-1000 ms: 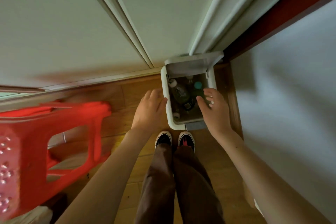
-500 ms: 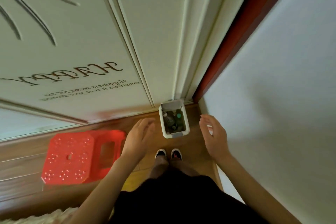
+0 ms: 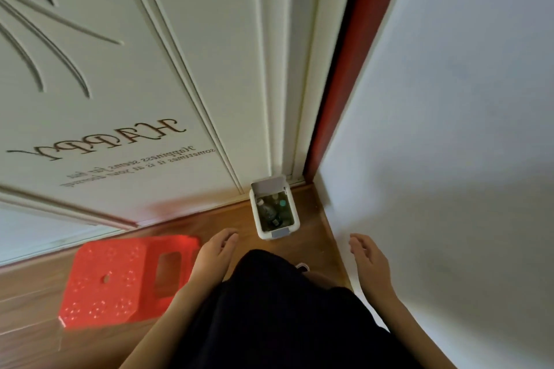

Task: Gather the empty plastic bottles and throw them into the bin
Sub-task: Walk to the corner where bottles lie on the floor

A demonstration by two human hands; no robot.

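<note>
Below, the small white plastic bin point(image 3: 295, 223) stood lid-up in the floor corner, several empty plastic bottles point(image 3: 267, 210) inside it. The left hand point(image 3: 214, 255) and right hand point(image 3: 370, 260) hung relaxed, grasping nothing, beside a red plastic stool point(image 3: 120, 278).

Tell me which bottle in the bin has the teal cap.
The bottle on the right side of the bin, its teal cap facing up; the clear bottle left of it has a white cap.
</note>
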